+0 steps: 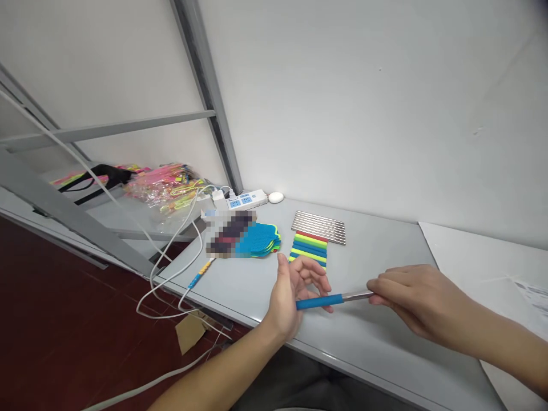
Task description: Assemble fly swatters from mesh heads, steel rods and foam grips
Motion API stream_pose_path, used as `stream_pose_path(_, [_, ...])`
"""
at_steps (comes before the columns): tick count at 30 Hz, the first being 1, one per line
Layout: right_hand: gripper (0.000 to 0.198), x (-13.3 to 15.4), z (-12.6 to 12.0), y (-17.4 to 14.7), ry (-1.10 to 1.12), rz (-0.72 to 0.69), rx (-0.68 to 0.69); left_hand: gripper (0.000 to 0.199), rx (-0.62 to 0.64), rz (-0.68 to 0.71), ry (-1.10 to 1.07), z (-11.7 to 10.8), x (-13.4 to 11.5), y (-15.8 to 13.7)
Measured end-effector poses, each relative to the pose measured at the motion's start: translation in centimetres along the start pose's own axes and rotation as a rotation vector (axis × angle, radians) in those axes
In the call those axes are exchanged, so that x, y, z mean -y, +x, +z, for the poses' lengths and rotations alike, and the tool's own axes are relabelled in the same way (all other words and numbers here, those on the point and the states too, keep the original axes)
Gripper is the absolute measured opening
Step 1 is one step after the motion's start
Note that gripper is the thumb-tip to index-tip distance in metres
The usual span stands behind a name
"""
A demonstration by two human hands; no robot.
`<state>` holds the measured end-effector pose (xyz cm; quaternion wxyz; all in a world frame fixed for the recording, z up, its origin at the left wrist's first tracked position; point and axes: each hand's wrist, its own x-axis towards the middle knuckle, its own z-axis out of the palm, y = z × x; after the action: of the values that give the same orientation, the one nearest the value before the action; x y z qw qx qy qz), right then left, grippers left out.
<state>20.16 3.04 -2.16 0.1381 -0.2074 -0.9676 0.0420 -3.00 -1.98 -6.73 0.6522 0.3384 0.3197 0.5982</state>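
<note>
My right hand [417,297] is closed around the metal end of a slim rod with a blue handle sleeve [321,301]. The rod lies nearly level above the table's front part. Its blue end meets the palm of my left hand [286,299], whose thumb stands up and whose loosely curled fingers are apart, not wrapped round it. Behind my left hand lies a row of green, blue and red handle sleeves [309,249], partly hidden by my fingers. Past them several bare metal rods [319,226] lie side by side. Blue mesh swatter heads [259,240] with green edges are stacked to the left.
A white power strip [252,199] and a white mouse [276,197] sit against the wall. White cables [201,240] trail over the left table edge. Plastic-bagged colourful goods [165,185] lie behind the grey metal frame [209,85]. A white sheet [471,257] covers the right side.
</note>
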Motion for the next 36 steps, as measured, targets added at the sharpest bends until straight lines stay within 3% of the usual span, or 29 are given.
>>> stream_pose_path(6, [0.024, 0.8, 0.9, 0.3, -0.017, 0.030, 0.011, 0.072, 0.028, -0.039, 0.103, -0.6, -0.6, 0.6])
stream_pose_path(11, [0.027, 0.4, 2.7, 1.3, 0.111, 0.144, 0.041, 0.036, 0.173, -0.077, 0.762, -1.3, -3.8, 0.0])
stream_pose_path(15, [0.024, 0.7, 2.8, 4.2, 0.241, 0.193, 0.073, 0.025, 0.318, -0.079, 1.137, -3.1, -6.0, -1.9])
stream_pose_path(17, [0.031, 0.7, 2.7, 6.5, 0.289, 0.196, 0.057, 0.028, 0.266, -0.125, 1.067, -4.7, -5.8, -2.9])
stream_pose_path(19, [0.046, 0.4, 3.1, 9.4, 0.296, 0.181, 0.017, 0.032, 0.138, -0.157, 0.819, -6.5, -4.8, -3.6])
stream_pose_path(22, [0.053, -0.1, 5.0, 14.0, 0.178, 0.102, -0.030, 0.035, -0.135, -0.036, 0.350, -8.9, -3.0, -4.2])
stream_pose_path(25, [0.060, 0.2, 8.2, 17.8, -0.068, -0.069, -0.037, 0.036, -0.297, 0.077, 0.100, -9.9, -2.0, -4.3])
stream_pose_path(30, [0.058, 1.3, 12.3, 19.9, -0.307, -0.213, -0.080, 0.038, -0.315, 0.069, 0.033, -10.0, -2.1, -4.1])
stream_pose_path(36, [0.042, 0.6, 11.9, 18.7, -0.466, -0.268, -0.164, 0.037, -0.332, 0.026, -0.011, -10.2, -2.4, -4.0])
